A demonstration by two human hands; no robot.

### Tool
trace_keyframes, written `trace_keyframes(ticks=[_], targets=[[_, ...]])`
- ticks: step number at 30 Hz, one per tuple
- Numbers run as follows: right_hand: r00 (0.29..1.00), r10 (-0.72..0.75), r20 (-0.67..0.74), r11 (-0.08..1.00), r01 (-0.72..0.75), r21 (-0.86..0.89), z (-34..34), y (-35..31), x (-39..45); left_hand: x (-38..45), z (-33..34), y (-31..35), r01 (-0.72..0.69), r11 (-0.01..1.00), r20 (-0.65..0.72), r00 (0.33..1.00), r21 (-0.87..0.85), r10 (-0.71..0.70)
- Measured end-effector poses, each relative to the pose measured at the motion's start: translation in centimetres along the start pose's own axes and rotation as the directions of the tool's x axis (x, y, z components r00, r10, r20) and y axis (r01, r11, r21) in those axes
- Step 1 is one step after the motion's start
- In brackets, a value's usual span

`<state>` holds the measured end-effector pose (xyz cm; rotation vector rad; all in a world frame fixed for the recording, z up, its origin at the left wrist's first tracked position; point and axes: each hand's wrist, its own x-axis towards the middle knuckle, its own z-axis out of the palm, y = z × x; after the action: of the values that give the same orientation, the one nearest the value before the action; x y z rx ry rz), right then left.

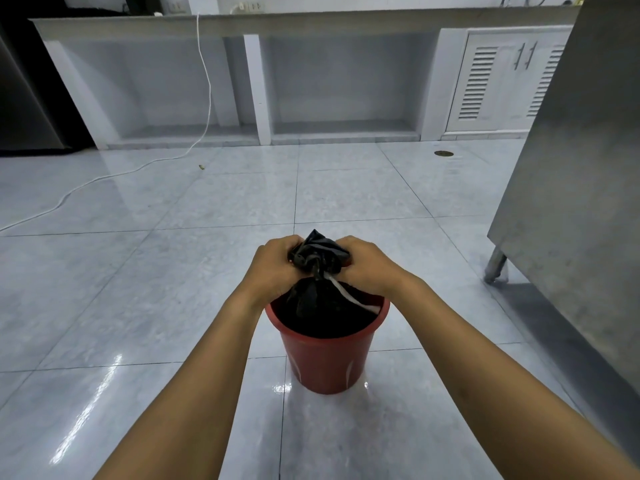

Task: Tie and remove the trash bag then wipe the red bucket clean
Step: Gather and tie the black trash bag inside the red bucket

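Pale tiled floor (173,271), glossy; long white worktop (277,20) across the back wall, steel cabinet (571,168) at right, white cable (204,98) trailing down to the tiles; red bucket (327,362) stood on the floor, centre; black trash bag (318,299) sat inside it, neck gathered above the rim; left hand (273,268) and right hand (363,265) each gripped the bunched top, close together, knot apparently being cinched; tying seemed nearly done; lifting out and wiping remained; no cloth seen.
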<state>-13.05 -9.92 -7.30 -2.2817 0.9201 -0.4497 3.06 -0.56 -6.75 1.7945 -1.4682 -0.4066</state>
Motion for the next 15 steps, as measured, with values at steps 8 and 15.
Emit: trace_keyframes(ticks=[8, 15], targets=[[0.989, 0.107, 0.099, 0.978, -0.122, 0.168, 0.2, -1.0, -0.9, -0.1, 0.8, -0.3, -0.019, 0.996, -0.002, 1.0, 0.082, 0.019], [0.993, 0.066, 0.096, 0.971, -0.086, 0.221, -0.2, -0.8, 0.2, 1.0, 1.4, -0.7, -0.01, 0.997, -0.007, 1.0, 0.074, 0.01]])
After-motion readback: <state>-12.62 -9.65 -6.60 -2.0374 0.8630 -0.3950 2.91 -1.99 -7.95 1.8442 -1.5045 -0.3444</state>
